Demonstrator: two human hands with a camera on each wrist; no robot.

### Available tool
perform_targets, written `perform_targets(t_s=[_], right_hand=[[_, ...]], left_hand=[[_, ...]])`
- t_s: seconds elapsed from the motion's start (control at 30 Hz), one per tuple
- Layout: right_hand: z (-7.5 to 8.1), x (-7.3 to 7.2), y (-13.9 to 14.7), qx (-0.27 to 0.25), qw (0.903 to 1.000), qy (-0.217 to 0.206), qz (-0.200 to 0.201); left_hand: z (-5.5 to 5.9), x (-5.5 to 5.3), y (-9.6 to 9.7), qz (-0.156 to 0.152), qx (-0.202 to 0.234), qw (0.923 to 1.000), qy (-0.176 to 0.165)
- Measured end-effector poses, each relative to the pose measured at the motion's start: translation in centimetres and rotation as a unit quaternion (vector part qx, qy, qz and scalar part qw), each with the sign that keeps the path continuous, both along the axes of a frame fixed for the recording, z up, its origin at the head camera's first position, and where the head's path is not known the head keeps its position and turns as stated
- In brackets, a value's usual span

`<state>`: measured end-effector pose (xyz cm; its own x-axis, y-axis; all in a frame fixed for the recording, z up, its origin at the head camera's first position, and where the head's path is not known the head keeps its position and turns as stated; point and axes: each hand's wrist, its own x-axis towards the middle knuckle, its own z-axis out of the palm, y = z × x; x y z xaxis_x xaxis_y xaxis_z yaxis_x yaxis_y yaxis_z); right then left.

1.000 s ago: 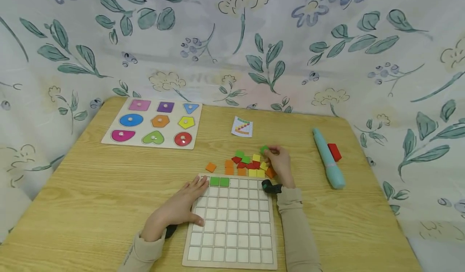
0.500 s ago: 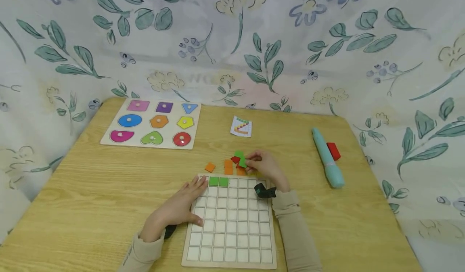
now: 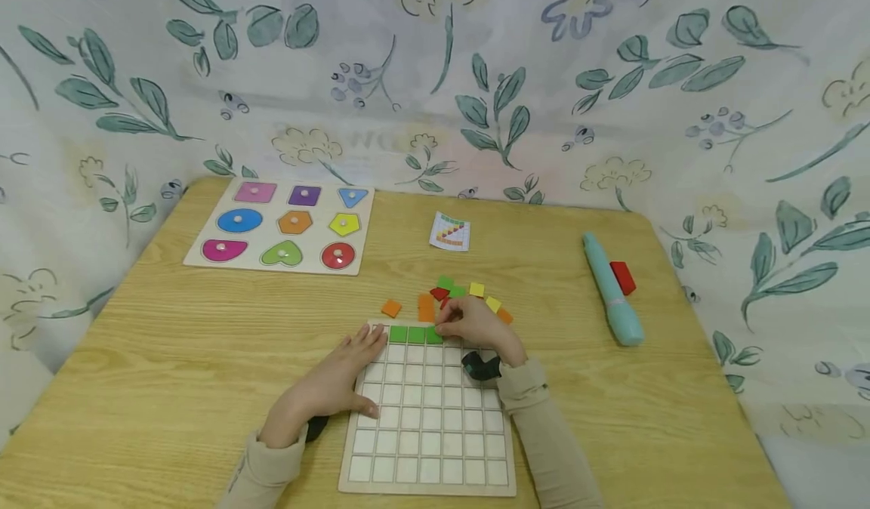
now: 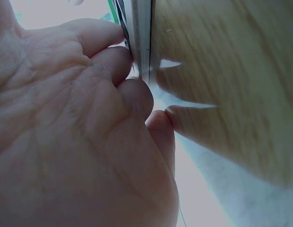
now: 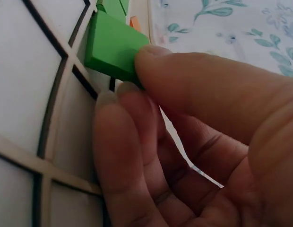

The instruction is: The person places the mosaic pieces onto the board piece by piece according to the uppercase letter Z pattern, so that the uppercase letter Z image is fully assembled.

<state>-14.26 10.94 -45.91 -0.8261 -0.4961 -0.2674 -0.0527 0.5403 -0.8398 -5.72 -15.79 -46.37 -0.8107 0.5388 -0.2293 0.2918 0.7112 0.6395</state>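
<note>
A pale wooden grid board [image 3: 430,444] lies at the front of the table, with two green tiles [image 3: 408,334] set side by side in its top row. My right hand [image 3: 479,323] pinches a third green tile [image 5: 116,47] between thumb and fingers, close over the cell just right of those two. In the right wrist view this tile is slightly tilted against the grid's ridges. My left hand [image 3: 337,377] rests with fingers spread on the board's left edge. The left wrist view shows its palm [image 4: 66,127] beside the board's edge, holding nothing.
Loose green, red, yellow [image 3: 476,289] and orange tiles lie behind the board, partly hidden by the right hand. A small pattern card [image 3: 450,232] lies farther back. A shape puzzle [image 3: 280,226] is at back left; a teal stick [image 3: 613,290] and red block [image 3: 623,277] are at right.
My right hand has carried the green tile leftward and toward me, from the loose tiles to the board's top row. My left hand has stayed on the board's left edge.
</note>
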Motion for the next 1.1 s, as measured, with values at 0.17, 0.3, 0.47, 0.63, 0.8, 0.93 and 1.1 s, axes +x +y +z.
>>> perform_targets(t_s=[0.17,0.3,0.47,0.63,0.8,0.93,1.1], right_hand=[[0.0,-0.1,-0.2,-0.001,1.0000,0.007,0.001],[-0.1,-0.6,-0.1,-0.036,0.9970,0.021,-0.066],[-0.8,-1.6,0.3,-0.101,0.9768,0.037,-0.185],[-1.4,-2.2,0.7,-0.108,0.9718,0.027,-0.208],[-1.8,-2.1,0.8,-0.062,0.9772,0.051,-0.196],[-1.9,-2.1,0.8,-0.021,0.9756,0.086,-0.201],[-1.8,-2.1,0.8,-0.015,0.9753,0.096,-0.198]], left_hand=[[0.1,0.0,0.0,0.001,-0.002,1.0000,-0.001],[0.2,0.0,-0.2,0.005,-0.003,1.0000,-0.004],[0.4,0.0,-0.2,0.006,-0.002,1.0000,-0.001],[0.3,0.2,0.0,0.001,0.005,1.0000,-0.006],[0.0,0.2,0.1,0.001,0.002,1.0000,-0.007],[-0.1,0.1,0.1,-0.002,0.000,1.0000,-0.002],[0.1,0.0,0.1,0.005,0.004,0.9999,-0.009]])
